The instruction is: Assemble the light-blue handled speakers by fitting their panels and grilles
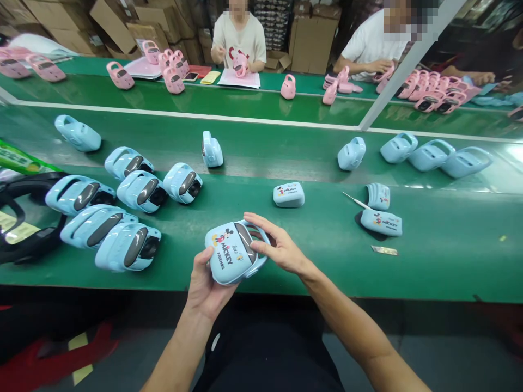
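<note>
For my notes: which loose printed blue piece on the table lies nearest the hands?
The lone piece just beyond the held case; the other two lie farther right, together.

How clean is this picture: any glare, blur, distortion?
Head view: the case in the left hand is sharp; glare streaks the belt at right; belt edges bow from the wide lens; the bottom-left corner is smeared.
</note>
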Action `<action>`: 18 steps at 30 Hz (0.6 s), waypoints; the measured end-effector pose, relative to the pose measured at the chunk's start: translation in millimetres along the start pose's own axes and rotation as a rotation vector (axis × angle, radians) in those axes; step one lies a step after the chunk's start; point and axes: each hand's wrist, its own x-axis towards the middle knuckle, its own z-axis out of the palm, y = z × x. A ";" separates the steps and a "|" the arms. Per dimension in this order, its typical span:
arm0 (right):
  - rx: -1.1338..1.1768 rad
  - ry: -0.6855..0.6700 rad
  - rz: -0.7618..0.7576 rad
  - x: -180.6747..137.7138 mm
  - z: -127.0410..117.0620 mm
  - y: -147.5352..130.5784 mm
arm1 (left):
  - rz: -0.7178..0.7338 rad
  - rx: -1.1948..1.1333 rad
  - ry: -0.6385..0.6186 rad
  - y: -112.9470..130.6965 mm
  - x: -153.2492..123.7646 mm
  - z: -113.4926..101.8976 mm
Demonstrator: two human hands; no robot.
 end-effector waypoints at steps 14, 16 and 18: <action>0.238 0.007 0.002 -14.1 17.8 8.1 | 0.174 0.077 -0.105 3.4 0.9 -14.1; 0.181 0.035 -0.017 -16.2 20.7 3.9 | 0.170 0.094 -0.136 4.9 -0.4 -16.3; 0.143 0.041 -0.027 -16.6 21.9 -0.5 | 0.169 0.110 -0.158 5.9 -1.3 -19.4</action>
